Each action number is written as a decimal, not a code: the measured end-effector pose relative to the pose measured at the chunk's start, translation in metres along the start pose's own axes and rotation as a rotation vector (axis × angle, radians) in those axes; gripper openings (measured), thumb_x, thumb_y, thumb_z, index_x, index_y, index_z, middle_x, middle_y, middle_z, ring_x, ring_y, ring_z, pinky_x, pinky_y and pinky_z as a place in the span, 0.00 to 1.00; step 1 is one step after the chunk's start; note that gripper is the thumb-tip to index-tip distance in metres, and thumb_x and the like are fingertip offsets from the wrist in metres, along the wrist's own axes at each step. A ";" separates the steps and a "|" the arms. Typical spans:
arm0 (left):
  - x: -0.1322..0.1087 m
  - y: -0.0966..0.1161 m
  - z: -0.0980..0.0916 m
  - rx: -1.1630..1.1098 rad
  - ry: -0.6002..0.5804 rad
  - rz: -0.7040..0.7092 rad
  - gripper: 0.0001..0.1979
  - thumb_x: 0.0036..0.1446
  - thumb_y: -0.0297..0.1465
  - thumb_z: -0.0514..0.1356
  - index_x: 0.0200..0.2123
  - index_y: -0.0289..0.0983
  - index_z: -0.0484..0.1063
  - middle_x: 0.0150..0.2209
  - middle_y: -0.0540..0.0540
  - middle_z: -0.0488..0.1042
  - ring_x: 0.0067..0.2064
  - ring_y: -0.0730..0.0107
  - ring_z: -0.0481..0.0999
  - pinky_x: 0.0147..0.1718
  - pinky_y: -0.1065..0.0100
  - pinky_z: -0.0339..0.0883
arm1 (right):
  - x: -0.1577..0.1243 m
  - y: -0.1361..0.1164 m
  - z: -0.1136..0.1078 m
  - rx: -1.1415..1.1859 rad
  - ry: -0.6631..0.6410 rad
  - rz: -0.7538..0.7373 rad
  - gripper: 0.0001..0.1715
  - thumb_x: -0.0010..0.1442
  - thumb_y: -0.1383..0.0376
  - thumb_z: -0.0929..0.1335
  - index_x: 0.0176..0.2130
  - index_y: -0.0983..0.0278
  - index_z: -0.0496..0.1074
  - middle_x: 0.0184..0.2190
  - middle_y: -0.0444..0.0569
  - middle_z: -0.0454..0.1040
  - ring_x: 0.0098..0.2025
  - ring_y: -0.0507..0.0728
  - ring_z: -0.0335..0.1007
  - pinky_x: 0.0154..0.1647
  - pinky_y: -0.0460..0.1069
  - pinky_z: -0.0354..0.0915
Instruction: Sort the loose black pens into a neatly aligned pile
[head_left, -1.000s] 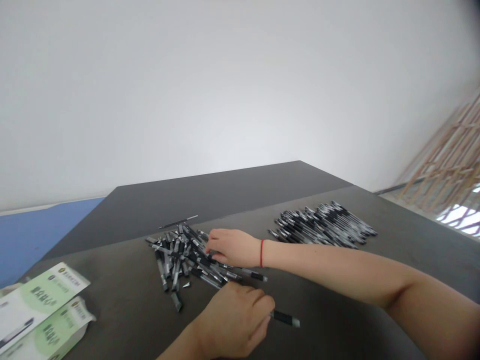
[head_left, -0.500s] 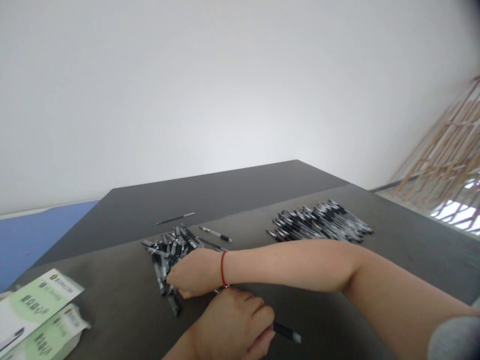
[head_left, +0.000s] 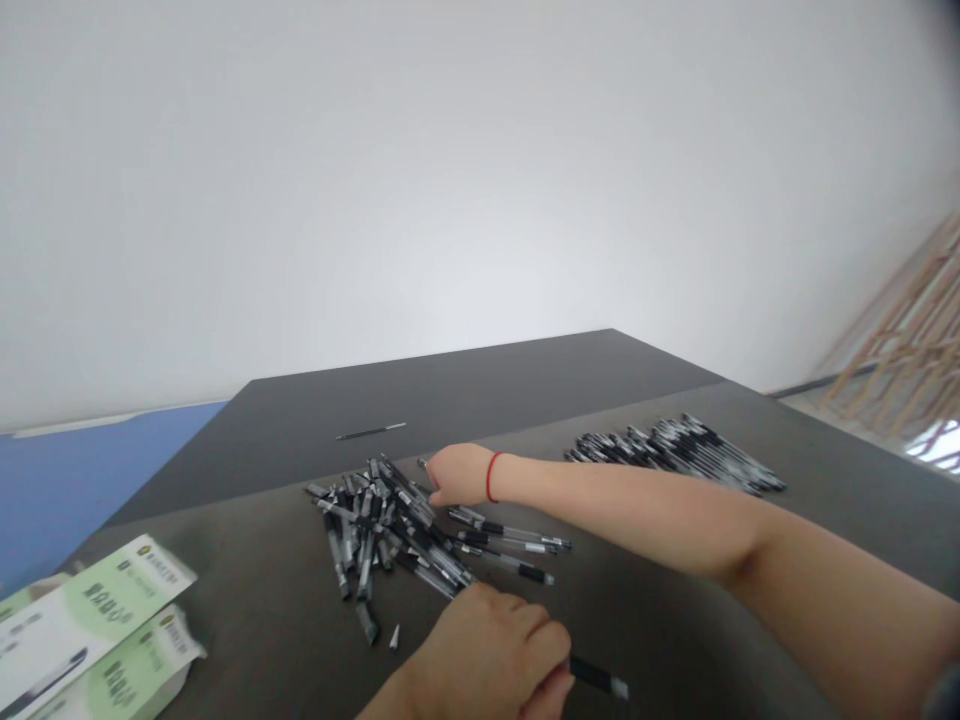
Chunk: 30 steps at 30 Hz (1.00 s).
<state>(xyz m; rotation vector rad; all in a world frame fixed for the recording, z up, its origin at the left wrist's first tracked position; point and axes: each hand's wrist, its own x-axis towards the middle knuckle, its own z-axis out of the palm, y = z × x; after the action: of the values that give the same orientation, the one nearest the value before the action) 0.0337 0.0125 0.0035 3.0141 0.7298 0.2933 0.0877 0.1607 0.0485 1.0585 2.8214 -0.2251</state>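
My left hand (head_left: 499, 650) is low in the middle, its fingers wrapped round a pen whose black grip and clear end (head_left: 596, 678) stick out to the right. My right hand (head_left: 459, 473), with a red cord at the wrist, reaches across the table. Its fingers are closed at the far edge of a loose heap of pens and caps (head_left: 367, 520); the tip of a pen (head_left: 422, 463) shows beside them, the rest hidden under the hand. Several pens (head_left: 502, 535) lie below the right wrist. A small white cone-shaped tip (head_left: 394, 636) and a cap (head_left: 367, 622) lie near my left hand.
A row of capless-looking pens (head_left: 690, 455) lies on the right, partly behind my forearm. One thin refill (head_left: 371, 431) rests farther back on the dark table (head_left: 480, 380). Green and white boxes (head_left: 112, 610) stand at the lower left. A wooden rack (head_left: 907, 320) is at the far right.
My right hand has moved from the front of the heap to its far right side, over a pen that lay there alone. The left hand still holds its pen. The view has shifted slightly left.
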 end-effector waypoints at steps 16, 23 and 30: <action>0.000 -0.016 0.003 -0.509 0.310 -0.581 0.14 0.65 0.34 0.45 0.27 0.39 0.61 0.24 0.53 0.66 0.26 0.72 0.69 0.26 0.72 0.56 | -0.122 0.059 -0.013 1.066 0.490 0.140 0.04 0.56 0.65 0.61 0.29 0.63 0.60 0.16 0.36 0.60 0.15 0.46 0.52 0.17 0.42 0.52; 0.003 -0.015 0.002 -0.617 0.360 -0.647 0.16 0.64 0.37 0.46 0.27 0.39 0.64 0.25 0.52 0.68 0.28 0.71 0.69 0.29 0.73 0.58 | -0.168 0.043 0.021 1.286 0.802 0.067 0.10 0.61 0.60 0.62 0.32 0.64 0.61 0.19 0.38 0.63 0.17 0.46 0.54 0.19 0.43 0.53; 0.002 -0.016 0.001 -0.650 0.376 -0.642 0.15 0.63 0.37 0.47 0.28 0.38 0.66 0.26 0.51 0.70 0.29 0.70 0.69 0.30 0.72 0.60 | -0.161 0.028 0.025 1.246 0.947 0.049 0.09 0.62 0.60 0.62 0.32 0.63 0.61 0.21 0.39 0.61 0.19 0.47 0.55 0.20 0.43 0.56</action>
<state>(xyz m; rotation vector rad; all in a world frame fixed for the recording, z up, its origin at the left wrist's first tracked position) 0.0288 0.0276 0.0022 2.0132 1.2670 0.8670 0.2282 0.0734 0.0475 1.7208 3.2812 -2.1934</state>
